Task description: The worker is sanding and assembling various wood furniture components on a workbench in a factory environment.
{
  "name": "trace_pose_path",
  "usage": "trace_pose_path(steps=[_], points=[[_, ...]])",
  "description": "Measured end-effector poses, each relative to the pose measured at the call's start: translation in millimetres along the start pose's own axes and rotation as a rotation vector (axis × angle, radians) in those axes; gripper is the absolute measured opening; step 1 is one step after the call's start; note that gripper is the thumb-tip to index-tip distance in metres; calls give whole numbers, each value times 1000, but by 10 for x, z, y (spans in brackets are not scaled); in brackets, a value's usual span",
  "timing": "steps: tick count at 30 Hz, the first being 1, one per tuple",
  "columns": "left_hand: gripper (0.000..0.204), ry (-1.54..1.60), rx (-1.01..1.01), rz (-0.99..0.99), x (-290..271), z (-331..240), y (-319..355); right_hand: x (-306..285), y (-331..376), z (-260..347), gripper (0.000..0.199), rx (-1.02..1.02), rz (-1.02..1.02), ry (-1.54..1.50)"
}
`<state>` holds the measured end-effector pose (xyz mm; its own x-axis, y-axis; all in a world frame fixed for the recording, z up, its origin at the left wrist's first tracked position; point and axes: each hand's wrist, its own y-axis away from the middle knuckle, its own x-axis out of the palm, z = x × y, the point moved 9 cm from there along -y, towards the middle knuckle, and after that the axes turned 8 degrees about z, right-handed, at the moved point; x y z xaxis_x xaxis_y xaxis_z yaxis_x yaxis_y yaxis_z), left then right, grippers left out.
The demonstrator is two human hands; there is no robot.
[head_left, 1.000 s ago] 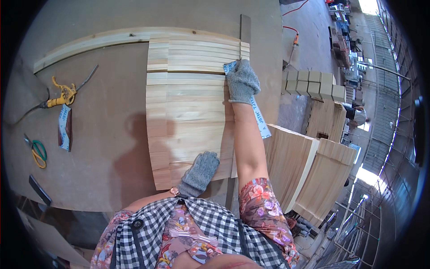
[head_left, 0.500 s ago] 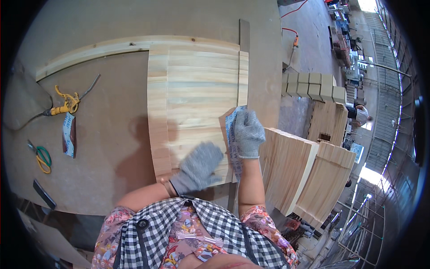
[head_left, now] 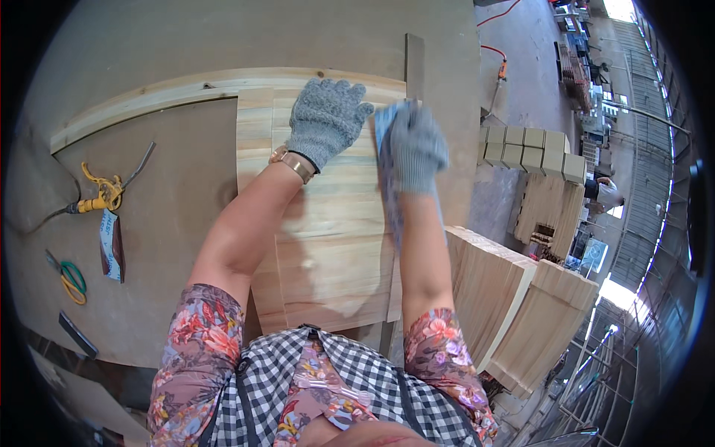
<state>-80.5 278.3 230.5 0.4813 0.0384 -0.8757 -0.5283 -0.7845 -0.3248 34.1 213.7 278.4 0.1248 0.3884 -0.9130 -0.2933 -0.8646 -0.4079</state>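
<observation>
Wood panel [head_left: 328, 246] sits under both gloves: left hand [head_left: 325, 119] flat at 12 o'clock, right hand [head_left: 415, 145] gripping sandpaper [head_left: 387, 179] at 1.

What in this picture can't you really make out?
- Head view: the blue sheet under the right hand is motion-blurred, and the glove hides how it is gripped.
- The panel is partly covered by both forearms and the left hand; its near edge is hidden by the person's chest.
- Far-right workshop things are too small and bent by the lens.
</observation>
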Motion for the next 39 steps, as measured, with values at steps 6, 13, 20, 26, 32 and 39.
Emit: trace_pose_path(steps=[6,13,20,26,32,39], points=[[40,-22,21,-18,87,31,-126,303,-209,-99,21,127,258,35],[39,-45,-29,-21,70,252,8,252,1686,-375,24,164,366,-16],[39,-16,3,-69,96,258,-43,406,282,64,13,-35,94,-27],[42,-12,27,-63,390,179,-46,580,-207,10,23,-39,60,96],[42,-80,16,-54,70,99,215,72,2160,-357,14,157,450,84],[42,-27,76,-102,-176,-284,253,-290,1643,-281,13,20,200,130]])
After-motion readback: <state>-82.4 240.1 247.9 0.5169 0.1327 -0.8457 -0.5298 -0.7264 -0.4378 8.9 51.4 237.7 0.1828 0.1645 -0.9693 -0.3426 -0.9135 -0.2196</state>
